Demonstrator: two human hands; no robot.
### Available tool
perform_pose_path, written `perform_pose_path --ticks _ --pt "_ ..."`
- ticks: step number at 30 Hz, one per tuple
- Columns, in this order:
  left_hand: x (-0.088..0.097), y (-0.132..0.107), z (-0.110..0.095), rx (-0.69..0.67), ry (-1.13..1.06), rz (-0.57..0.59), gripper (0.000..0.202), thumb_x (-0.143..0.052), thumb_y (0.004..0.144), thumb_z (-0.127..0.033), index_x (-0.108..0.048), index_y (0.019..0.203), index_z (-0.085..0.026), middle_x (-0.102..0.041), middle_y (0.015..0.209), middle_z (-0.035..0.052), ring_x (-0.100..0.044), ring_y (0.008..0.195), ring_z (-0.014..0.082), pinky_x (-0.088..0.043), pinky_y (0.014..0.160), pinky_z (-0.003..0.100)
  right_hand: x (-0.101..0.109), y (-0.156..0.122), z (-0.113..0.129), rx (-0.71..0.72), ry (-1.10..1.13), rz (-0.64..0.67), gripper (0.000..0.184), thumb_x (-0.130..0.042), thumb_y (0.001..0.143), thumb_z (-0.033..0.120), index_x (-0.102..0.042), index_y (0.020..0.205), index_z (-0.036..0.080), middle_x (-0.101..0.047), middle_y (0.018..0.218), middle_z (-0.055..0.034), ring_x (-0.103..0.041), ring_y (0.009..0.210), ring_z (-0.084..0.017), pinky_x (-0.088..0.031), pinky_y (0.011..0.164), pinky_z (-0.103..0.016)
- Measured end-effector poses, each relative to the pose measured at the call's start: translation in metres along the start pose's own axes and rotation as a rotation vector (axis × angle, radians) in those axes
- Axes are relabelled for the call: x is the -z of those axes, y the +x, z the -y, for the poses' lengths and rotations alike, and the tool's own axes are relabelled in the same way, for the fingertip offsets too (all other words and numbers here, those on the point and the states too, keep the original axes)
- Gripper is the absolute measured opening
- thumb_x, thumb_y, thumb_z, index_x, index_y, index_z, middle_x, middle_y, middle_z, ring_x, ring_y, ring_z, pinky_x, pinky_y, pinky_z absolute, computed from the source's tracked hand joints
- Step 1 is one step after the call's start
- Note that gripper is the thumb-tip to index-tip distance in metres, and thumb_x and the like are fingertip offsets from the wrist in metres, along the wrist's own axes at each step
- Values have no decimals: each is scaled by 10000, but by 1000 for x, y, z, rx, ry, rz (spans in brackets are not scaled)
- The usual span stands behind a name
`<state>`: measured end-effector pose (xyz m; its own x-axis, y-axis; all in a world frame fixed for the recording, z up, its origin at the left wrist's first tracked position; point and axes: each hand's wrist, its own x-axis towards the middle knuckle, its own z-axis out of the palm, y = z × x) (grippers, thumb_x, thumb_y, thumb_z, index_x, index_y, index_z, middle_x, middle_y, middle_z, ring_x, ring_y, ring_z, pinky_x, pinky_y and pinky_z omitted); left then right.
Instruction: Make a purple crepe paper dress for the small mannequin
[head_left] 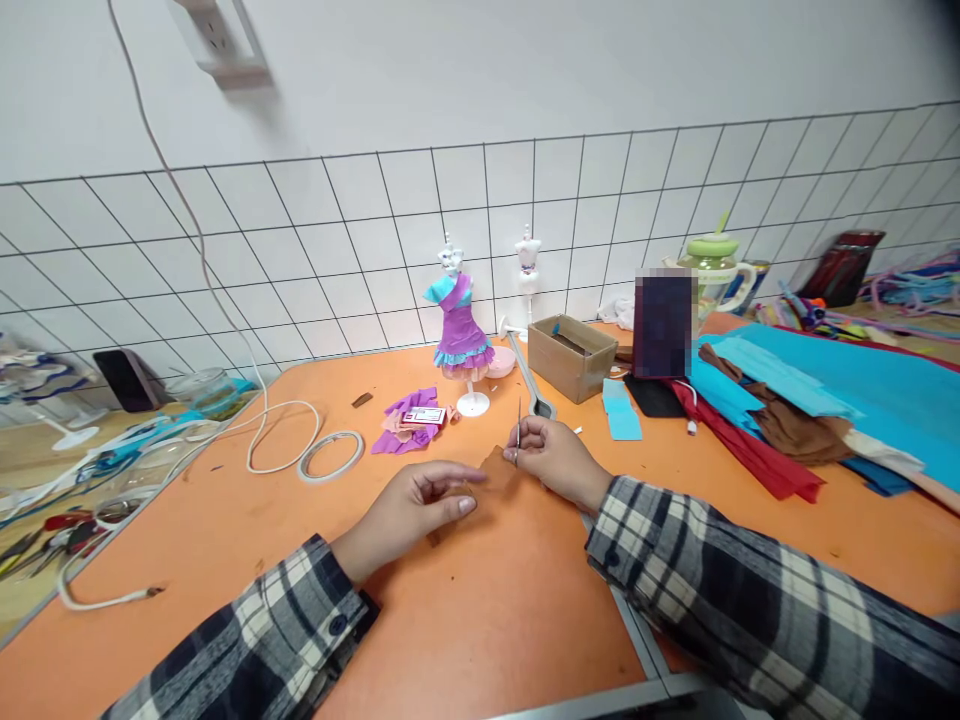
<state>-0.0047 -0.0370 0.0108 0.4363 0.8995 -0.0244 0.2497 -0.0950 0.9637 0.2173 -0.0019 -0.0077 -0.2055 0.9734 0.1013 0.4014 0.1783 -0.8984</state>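
Observation:
My right hand (559, 462) is closed around a small pair of scissors (518, 428), its thin metal point upward and away from me. A small piece of brown crepe paper (496, 474) is by my right fingertips, partly hidden by them. My left hand (417, 508) is just left of the brown piece, thumb and fingers apart; its fingertips are slightly blurred. Beyond my hands stands a small mannequin (463, 330) in a purple and blue ruffled paper dress. Purple and peach paper scraps (397, 428) lie to its left, under a small white and red packet (424, 417).
A roll of tape (331, 456) and a white cable (289, 468) lie left. Behind my right hand are a cardboard box (574, 355), a bare mannequin (527, 265) and a blue paper strip (622, 410). Coloured paper sheets (847, 390) and a lidded jug (712, 265) are right.

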Motion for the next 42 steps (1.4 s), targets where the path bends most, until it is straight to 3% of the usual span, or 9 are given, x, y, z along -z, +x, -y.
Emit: perform_pose_path --ticks 2,6,11,13,18,25,28,33,42 --pt "0 1 1 17 -42 -33 419 -754 757 -360 -671 1134 -197 -554 635 -47 -483 519 88 -376 479 200 4 4 -7 37 -152 -52 47 -640 763 205 -597 778 194 -656 730 11 -592 677 -132 -415 608 -232" --pt "-1 1 -2 59 -53 -73 429 -755 745 -404 -655 1093 -176 -521 605 -59 -434 476 71 -330 439 185 8 7 -14 52 -265 -100 77 -676 740 214 -660 815 229 -700 830 -8 -615 809 -193 -392 678 -276" --pt "-6 1 -7 56 -49 -111 510 -750 749 -410 -607 1167 -156 -479 560 -86 -407 462 67 -318 444 190 9 4 -6 81 -130 -176 117 -637 814 297 -657 911 234 -715 929 -23 -632 746 -163 -445 708 -290" --pt "-8 1 -9 39 -45 -135 575 -752 749 -405 -566 1233 -155 -481 548 -94 -394 456 67 -304 445 190 6 -1 0 110 37 -104 136 -659 805 331 -629 862 211 -708 910 -32 -637 745 -159 -464 708 -287" --pt "-13 2 -8 28 -12 -192 620 -729 771 -404 -517 1293 -146 -554 574 -73 -412 452 70 -289 448 192 -12 -17 12 77 333 267 286 -747 726 380 -556 827 193 -670 843 -16 -623 752 -150 -480 700 -284" --pt "-18 4 -1 44 11 -202 612 -725 781 -436 -517 1276 -143 -479 522 -99 -391 420 73 -261 433 199 -17 -18 15 43 323 151 224 -715 701 294 -517 748 200 -616 741 12 -582 686 -136 -467 645 -277" --pt "-16 4 0 74 -48 -145 555 -752 753 -456 -568 1178 -149 -539 589 -74 -428 456 70 -299 446 192 -7 -9 12 57 348 67 247 -733 674 303 -524 748 195 -618 746 12 -601 730 -140 -476 707 -285" --pt "-13 4 0 130 -89 20 433 -710 762 -548 -601 785 -130 -655 691 19 -574 548 99 -443 527 221 10 9 -5 60 325 -27 258 -731 658 315 -523 753 195 -629 762 4 -615 754 -148 -478 720 -286" --pt "-19 1 6 274 -185 190 409 -762 743 -494 -620 899 -144 -730 774 54 -670 621 138 -507 585 246 12 9 -16 125 -110 -24 81 -664 725 249 -599 747 205 -633 706 18 -557 647 -131 -415 605 -250"
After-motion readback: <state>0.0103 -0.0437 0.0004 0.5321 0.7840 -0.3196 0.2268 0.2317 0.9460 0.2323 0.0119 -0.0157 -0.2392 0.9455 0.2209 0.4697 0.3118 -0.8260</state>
